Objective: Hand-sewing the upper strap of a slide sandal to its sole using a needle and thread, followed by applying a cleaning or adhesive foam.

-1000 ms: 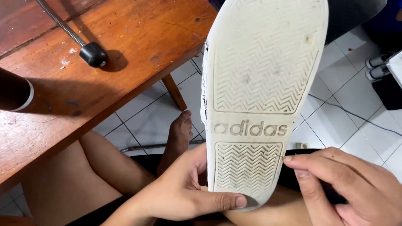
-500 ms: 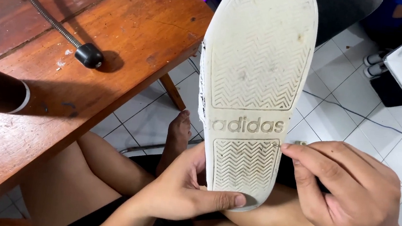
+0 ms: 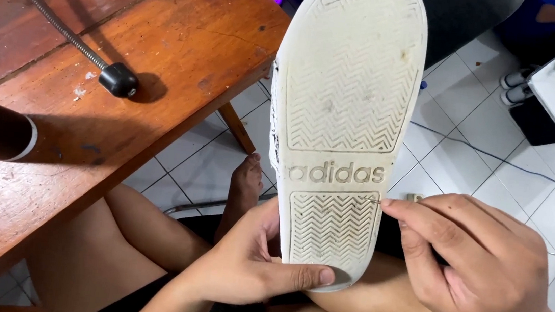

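The brown wooden counter (image 3: 164,64) fills the upper left, its near end cut off by the frame edge. Beside it a white slide sandal (image 3: 342,128) stands upright over the person's lap, sole toward the camera, toe cut off at the top. The left hand (image 3: 250,269) has its grip closed round the heel, thumb across the sole. The right hand (image 3: 483,271) pinches a thin needle (image 3: 369,199), hard to make out, at the sole's right edge.
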